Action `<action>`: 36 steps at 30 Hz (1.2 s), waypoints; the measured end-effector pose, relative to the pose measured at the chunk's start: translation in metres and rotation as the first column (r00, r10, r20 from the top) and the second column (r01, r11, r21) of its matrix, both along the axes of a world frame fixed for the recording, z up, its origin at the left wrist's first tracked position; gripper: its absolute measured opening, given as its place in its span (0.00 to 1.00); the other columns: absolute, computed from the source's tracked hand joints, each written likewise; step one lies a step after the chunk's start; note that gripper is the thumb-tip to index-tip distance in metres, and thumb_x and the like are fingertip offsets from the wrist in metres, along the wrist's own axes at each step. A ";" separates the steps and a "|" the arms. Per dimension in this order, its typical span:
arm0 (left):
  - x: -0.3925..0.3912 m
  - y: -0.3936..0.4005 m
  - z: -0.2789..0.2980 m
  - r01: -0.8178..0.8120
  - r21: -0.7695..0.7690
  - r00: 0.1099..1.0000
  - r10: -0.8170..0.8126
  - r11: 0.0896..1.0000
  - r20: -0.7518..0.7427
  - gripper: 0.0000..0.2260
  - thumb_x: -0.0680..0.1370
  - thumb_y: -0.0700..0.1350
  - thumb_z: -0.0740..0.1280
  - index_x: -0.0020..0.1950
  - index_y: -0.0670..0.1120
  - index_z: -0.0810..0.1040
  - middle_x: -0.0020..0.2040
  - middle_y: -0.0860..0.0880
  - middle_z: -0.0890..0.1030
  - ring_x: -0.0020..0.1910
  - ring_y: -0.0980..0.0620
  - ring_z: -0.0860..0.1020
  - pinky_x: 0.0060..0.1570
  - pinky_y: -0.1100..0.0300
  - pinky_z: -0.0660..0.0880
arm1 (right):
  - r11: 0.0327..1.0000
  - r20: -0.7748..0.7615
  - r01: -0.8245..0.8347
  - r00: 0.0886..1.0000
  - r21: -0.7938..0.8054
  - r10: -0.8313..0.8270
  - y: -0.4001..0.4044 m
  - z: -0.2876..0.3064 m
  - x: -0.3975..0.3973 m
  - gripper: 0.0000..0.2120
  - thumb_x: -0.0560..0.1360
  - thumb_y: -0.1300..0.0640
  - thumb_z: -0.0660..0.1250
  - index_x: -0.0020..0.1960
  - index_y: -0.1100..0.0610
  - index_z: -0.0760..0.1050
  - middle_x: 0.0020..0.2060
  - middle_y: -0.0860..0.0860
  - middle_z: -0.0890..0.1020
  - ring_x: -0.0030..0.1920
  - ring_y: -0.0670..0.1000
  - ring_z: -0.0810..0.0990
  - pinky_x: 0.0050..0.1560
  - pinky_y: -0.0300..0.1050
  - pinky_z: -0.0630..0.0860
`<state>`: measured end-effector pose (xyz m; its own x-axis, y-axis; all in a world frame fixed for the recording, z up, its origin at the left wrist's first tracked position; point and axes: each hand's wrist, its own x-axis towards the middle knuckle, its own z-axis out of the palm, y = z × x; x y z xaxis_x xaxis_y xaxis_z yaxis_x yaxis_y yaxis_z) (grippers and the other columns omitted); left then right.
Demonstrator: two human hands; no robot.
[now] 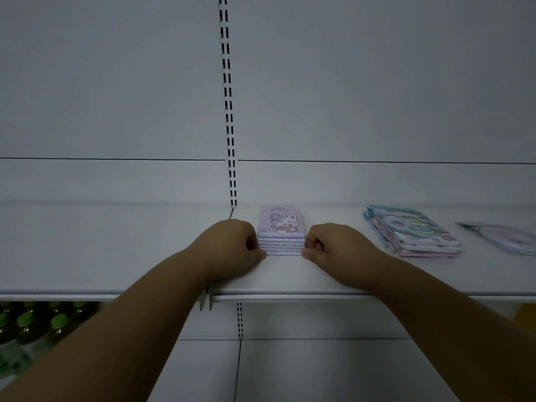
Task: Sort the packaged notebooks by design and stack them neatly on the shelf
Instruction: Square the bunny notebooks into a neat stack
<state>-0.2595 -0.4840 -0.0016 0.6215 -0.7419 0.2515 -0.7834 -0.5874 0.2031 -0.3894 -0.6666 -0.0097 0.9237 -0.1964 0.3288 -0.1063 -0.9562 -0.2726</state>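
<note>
Both hands are curled and pinched on the pink stack (282, 234) of cat-design notebooks, left hand (232, 245) on its left side, right hand (324, 246) on its right side, fingertips at the front corners. Looks like squaring up: pressing from both sides lines up the edges so the pile sits neat. The stack lies flat on the shelf (290, 274), just right of the upright slot rail (229, 111), near the back panel.

The blue stack (412, 233), a different design, sits to the right, well apart and a bit skewed, not aligned with the shelf edge. A loose packet (501, 236) lies further right, partly cut off by the frame; its design is too blurred to tell.

Room: bare shelf in front of the pink stack up to the front lip, and a gap between the pink and blue stacks, enough to slide either one. Left bay of the shelf shows nothing on it in view. Forearms rest over the front lip. Green-capped bottles (32, 323) stand on the lower shelf at left.

Judgement: pink pile nearly done; blue stack and loose packet likely still need straightening.
</note>
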 end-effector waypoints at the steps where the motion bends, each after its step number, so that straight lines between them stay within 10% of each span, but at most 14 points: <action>1: 0.000 0.000 0.000 -0.002 -0.007 1.000 0.002 1.000 0.009 0.10 0.74 0.57 0.69 0.41 0.52 0.75 0.36 0.55 0.75 0.36 0.57 0.73 0.32 0.63 0.65 | 1.000 -0.001 -0.008 1.000 0.002 0.008 0.000 0.000 0.000 0.10 0.76 0.48 0.65 0.44 0.55 0.76 0.37 0.47 0.76 0.39 0.49 0.73 0.39 0.44 0.67; 36: 0.004 0.007 -0.017 0.082 -0.179 0.996 -0.073 0.981 0.052 0.09 0.79 0.54 0.62 0.42 0.51 0.72 0.35 0.54 0.76 0.34 0.56 0.73 0.32 0.59 0.68 | 0.998 0.065 0.001 0.998 -0.059 0.003 0.001 -0.005 -0.006 0.11 0.78 0.50 0.62 0.40 0.55 0.73 0.32 0.47 0.73 0.33 0.44 0.69 0.33 0.38 0.63</action>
<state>-0.2554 -0.4774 -0.0191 0.5488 -0.7272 0.4123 -0.8359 -0.4816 0.2633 -0.3953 -0.6654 -0.0149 0.9003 -0.1743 0.3988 -0.0897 -0.9709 -0.2219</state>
